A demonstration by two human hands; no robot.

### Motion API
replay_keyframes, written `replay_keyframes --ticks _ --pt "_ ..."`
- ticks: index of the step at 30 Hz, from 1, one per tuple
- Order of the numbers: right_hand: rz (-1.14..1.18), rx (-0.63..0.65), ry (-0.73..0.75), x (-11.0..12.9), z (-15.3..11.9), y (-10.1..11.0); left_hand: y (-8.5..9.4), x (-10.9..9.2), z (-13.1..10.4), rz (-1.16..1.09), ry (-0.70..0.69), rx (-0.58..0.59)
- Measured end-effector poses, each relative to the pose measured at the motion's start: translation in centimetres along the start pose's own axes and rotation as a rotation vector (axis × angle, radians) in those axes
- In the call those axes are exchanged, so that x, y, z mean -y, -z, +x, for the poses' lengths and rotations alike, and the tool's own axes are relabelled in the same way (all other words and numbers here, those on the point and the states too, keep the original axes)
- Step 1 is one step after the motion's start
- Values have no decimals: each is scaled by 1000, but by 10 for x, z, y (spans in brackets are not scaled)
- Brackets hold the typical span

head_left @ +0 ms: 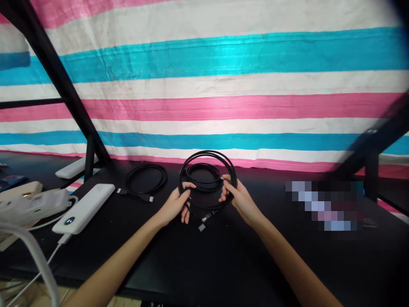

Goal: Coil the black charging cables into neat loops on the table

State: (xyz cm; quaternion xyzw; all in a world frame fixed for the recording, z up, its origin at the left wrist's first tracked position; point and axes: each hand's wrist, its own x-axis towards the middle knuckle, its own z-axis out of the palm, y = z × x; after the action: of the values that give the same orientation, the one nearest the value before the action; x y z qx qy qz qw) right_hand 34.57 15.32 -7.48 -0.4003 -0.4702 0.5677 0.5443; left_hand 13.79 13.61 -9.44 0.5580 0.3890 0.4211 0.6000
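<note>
A coiled black cable (pixel 208 152) is held up over the dark table between my two hands. My left hand (pixel 181 201) grips the left side of the coil, thumb and fingers around it. On the coil's right side, my right hand (pixel 235 194) is closed round the loops. Connector ends (pixel 206 217) with metal or grey tips hang at the bottom of the coil. Behind it, seen through the loop, another black coil (pixel 203 187) lies on the table. A third black coil (pixel 146 195) with two plugs lies to the left.
On the left are a white power bank (pixel 86 209) with a cable plugged in and a white power strip (pixel 35 207). Black frame bars (pixel 70 102) slope at both sides. A striped sheet (pixel 223 106) hangs behind the black table (pixel 198 264). A blurred item lies right.
</note>
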Motion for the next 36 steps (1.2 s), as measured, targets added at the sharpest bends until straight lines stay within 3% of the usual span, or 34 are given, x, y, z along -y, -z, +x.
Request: replay_keyframes --ticks 5,9,15,21,24,31,36 --pt "-448 -57 24 -8 2 8 4 -5 0 -50 48 -38" --pt "-609 -82 85 -9 3 12 3 -10 -2 -105 108 53" --pt "-600 -44 -79 -9 3 14 4 -15 -8 -209 219 189" --pt "-421 -25 -201 -4 0 7 2 -14 -12 -228 211 306" --pt "-381 -23 -222 -1 -2 4 0 -15 -11 -163 143 231" --pt "-359 35 -268 3 -5 4 0 -21 -2 -188 55 -129" --pt "-381 101 -309 6 -8 0 3 -20 2 -140 41 -202"
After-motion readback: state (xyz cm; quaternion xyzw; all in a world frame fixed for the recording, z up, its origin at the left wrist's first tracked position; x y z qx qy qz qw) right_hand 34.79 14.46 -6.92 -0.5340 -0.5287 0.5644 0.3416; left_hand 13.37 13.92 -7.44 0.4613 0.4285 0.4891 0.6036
